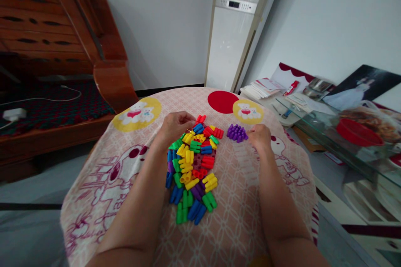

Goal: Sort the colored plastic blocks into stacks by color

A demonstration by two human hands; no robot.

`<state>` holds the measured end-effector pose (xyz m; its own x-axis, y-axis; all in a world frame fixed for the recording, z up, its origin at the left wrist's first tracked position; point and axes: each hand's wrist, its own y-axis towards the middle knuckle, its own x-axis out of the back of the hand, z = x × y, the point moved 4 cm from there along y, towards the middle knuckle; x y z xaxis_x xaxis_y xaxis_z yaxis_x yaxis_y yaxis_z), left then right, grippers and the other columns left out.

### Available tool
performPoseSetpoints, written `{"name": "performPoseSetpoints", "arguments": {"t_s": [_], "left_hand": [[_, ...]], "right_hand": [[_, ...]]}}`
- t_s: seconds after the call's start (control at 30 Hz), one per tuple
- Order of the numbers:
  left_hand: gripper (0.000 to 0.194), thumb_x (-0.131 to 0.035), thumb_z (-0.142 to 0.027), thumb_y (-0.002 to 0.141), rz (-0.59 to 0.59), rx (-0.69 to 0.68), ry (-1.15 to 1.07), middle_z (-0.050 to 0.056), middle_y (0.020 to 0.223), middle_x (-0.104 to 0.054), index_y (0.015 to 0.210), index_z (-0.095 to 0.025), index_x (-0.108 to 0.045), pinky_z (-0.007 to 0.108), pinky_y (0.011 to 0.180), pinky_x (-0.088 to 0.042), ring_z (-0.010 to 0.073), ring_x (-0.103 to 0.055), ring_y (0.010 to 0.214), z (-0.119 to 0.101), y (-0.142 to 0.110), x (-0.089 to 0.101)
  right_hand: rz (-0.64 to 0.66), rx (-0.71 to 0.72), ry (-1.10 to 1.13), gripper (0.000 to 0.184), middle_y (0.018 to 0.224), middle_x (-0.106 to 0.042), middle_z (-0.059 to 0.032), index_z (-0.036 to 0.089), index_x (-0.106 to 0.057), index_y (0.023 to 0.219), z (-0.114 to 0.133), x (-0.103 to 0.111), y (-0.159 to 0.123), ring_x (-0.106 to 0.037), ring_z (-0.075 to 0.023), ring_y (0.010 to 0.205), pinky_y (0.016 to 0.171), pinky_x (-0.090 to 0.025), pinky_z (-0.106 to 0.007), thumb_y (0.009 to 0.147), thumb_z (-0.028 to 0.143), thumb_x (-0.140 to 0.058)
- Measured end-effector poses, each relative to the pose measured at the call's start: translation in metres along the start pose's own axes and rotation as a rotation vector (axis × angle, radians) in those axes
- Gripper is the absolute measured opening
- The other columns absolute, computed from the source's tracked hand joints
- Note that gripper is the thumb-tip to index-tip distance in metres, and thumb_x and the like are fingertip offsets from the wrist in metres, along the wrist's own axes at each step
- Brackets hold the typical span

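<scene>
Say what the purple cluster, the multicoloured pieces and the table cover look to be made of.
Purple cluster: likely plastic, fairly glossy, going by small highlights and uniform colour.
Multicoloured pieces: likely plastic too, smooth, with evenly moulded tube shapes.
Table cover: probably matte cloth, softly creased, though coated fabric is possible.

Table (232, 217): block cluster (237, 133) toward the far edge; block heap (189, 157) to its left; bench (109, 79) beyond the far-left edge.

We saw pale walls (163, 21), a wooden bench (70, 44) at left, a tall white unit (230, 37) and a glass shelf (332, 135) at right.
</scene>
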<state>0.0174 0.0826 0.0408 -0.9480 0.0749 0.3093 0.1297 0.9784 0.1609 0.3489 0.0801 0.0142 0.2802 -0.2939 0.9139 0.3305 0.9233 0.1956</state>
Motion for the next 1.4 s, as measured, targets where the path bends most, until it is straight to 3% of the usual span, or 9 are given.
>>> {"name": "performPoseSetpoints", "arguments": {"t_s": [0.2,0.4,0.5,0.6,0.73,0.83,1.03,1.23,1.4], "left_hand": [[0.029,-0.070,-0.041,0.069,-0.044,-0.002,0.090,0.003,0.065,-0.070,0.082,-0.015,-0.071,0.025,0.055,-0.051,0.0165,-0.065,0.060,0.000,-0.002,0.007],[0.025,-0.069,-0.035,0.070,-0.133,0.051,0.064,0.003,0.064,-0.069,0.084,-0.015,-0.070,0.024,0.056,-0.052,0.0147,-0.064,0.057,0.011,-0.003,0.023],[0.023,-0.070,-0.032,0.069,-0.168,0.075,0.032,0.002,0.064,-0.068,0.084,-0.015,-0.070,0.025,0.057,-0.054,0.0141,-0.064,0.056,0.017,-0.002,0.029],[0.020,-0.070,-0.029,0.068,-0.197,0.056,-0.001,0.002,0.063,-0.067,0.081,-0.014,-0.069,0.025,0.057,-0.054,0.0137,-0.064,0.055,0.020,-0.002,0.033],[0.018,-0.069,-0.027,0.068,-0.218,0.061,-0.031,0.002,0.063,-0.067,0.080,-0.013,-0.068,0.026,0.058,-0.055,0.0138,-0.064,0.056,0.023,-0.002,0.037],[0.017,-0.070,-0.027,0.068,-0.229,0.077,-0.046,0.001,0.062,-0.067,0.078,-0.014,-0.067,0.027,0.059,-0.055,0.0139,-0.065,0.056,0.025,-0.002,0.039],[0.016,-0.070,-0.025,0.070,-0.261,0.071,-0.092,0.001,0.062,-0.067,0.080,-0.013,-0.067,0.025,0.059,-0.056,0.0128,-0.065,0.057,0.029,-0.003,0.043],[0.016,-0.069,-0.025,0.070,-0.263,0.066,-0.097,0.002,0.063,-0.068,0.079,-0.012,-0.068,0.024,0.057,-0.056,0.0127,-0.065,0.057,0.030,-0.002,0.043],[0.016,-0.068,-0.026,0.069,-0.256,0.064,-0.098,0.002,0.063,-0.068,0.079,-0.013,-0.068,0.024,0.058,-0.056,0.0128,-0.065,0.057,0.028,-0.002,0.041]], "right_hand": [[0.031,0.048,-0.040,0.023,0.069,-0.072,-0.0151,0.014,-0.074,0.071,0.003,-0.003,-0.003,-0.069,-0.0240,0.073,0.064,-0.043,-0.029,0.082,0.026,-0.058],[-0.038,0.166,-0.083,0.023,0.078,-0.073,-0.0145,0.012,-0.075,0.075,0.031,0.022,-0.015,-0.066,-0.0237,0.077,0.068,-0.042,-0.030,0.085,0.026,-0.058],[0.133,0.424,0.200,0.020,0.070,-0.071,-0.0056,0.014,-0.074,0.076,0.072,0.026,-0.042,-0.063,-0.0175,0.068,0.065,-0.041,-0.026,0.086,0.027,-0.061],[0.367,0.757,0.399,0.018,0.073,-0.070,-0.0010,0.017,-0.074,0.080,0.124,0.019,-0.092,-0.061,-0.0136,0.068,0.067,-0.042,-0.024,0.090,0.025,-0.060],[0.517,1.176,0.441,0.018,0.103,-0.073,-0.0058,0.018,-0.075,0.094,0.173,-0.007,-0.159,-0.063,-0.0162,0.094,0.087,-0.045,-0.027,0.095,0.019,-0.056],[0.540,1.364,0.338,0.020,0.105,-0.071,-0.0088,0.017,-0.074,0.090,0.185,-0.031,-0.183,-0.060,-0.0198,0.103,0.096,-0.043,-0.034,0.097,0.022,-0.056],[0.300,1.206,0.045,0.029,0.083,-0.067,-0.0111,0.015,-0.073,0.081,0.176,-0.044,-0.163,-0.053,-0.0259,0.101,0.100,-0.040,-0.041,0.097,0.017,-0.049],[0.290,1.306,-0.017,0.030,0.089,-0.066,-0.0099,0.021,-0.072,0.114,0.181,-0.047,-0.183,-0.051,-0.0275,0.102,0.103,-0.036,-0.048,0.102,0.032,-0.047],[0.283,1.251,-0.006,0.038,0.096,-0.065,-0.0134,0.019,-0.073,0.109,0.184,-0.051,-0.192,-0.050,-0.0297,0.107,0.098,-0.038,-0.048,0.101,0.046,-0.048]]}}
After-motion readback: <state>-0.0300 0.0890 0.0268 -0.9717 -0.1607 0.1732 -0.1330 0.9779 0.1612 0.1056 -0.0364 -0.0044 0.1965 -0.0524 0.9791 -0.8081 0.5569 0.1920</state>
